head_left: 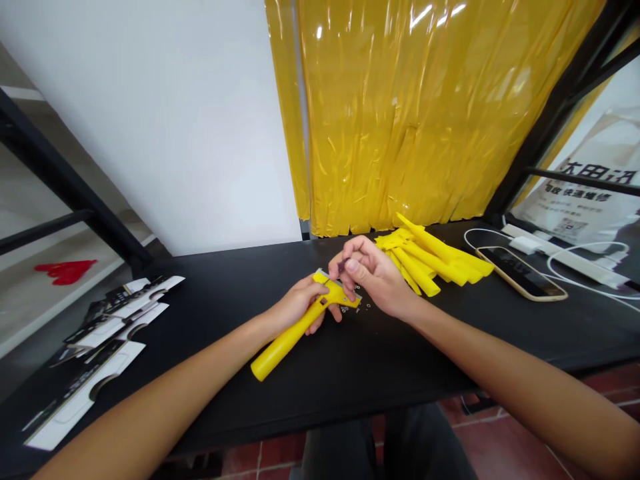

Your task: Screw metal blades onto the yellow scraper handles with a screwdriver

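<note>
My left hand [300, 301] is closed around a yellow plastic scraper [295, 333] just below its wide head. The scraper's round handle slants down toward the table's front edge, and a thin grey strip runs along the edge of its head. Above that head, my right hand [373, 270] pinches a small dark piece [343, 265] between thumb and fingers; its exact kind is too small to tell. Several tiny metal nuts [368, 306] lie scattered on the black table [225, 320] beneath my right hand.
A pile of yellow scrapers [430, 257] lies behind my right hand. Farther right are a phone [523, 273], white cables and a power strip [565, 257]. Black and white printed cards [113, 353] are stacked at left. A yellow plastic curtain [400, 120] hangs behind the table.
</note>
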`<state>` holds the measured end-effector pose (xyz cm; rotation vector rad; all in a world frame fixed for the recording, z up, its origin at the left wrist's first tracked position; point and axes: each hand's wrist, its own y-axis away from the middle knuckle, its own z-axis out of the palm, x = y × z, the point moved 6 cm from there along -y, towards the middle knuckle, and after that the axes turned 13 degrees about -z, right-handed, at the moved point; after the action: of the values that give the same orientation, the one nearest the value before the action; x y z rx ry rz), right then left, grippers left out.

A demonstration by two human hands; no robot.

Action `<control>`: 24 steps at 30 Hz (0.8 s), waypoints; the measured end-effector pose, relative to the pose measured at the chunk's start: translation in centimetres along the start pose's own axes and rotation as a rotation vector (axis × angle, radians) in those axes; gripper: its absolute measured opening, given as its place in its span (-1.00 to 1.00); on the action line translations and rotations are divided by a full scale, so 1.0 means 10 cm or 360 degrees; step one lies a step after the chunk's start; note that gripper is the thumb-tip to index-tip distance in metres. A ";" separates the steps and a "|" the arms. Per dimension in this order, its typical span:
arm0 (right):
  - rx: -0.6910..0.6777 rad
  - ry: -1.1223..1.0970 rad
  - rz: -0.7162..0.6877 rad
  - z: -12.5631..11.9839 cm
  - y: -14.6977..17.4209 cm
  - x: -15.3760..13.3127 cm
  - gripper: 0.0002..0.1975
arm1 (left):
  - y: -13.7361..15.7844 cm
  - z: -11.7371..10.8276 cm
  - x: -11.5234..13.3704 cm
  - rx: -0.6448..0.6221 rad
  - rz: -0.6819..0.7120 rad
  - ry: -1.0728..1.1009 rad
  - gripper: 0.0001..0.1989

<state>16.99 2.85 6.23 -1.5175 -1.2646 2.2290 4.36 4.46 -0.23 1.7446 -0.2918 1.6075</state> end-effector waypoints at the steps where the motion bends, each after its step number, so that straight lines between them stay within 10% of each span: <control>1: -0.0019 0.0022 0.0001 0.01 0.00 0.00 -0.78 | 0.00 -0.01 -0.01 0.0009 -0.0010 0.0018 -0.73; 24: 0.0007 0.0219 -0.0004 -0.04 0.01 -0.04 -0.79 | 0.02 0.00 -0.02 0.0005 0.0005 -0.0113 -0.63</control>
<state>17.58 2.78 6.39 -1.6349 -1.2192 2.0842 4.23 4.26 -0.35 1.8068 -0.3260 1.5514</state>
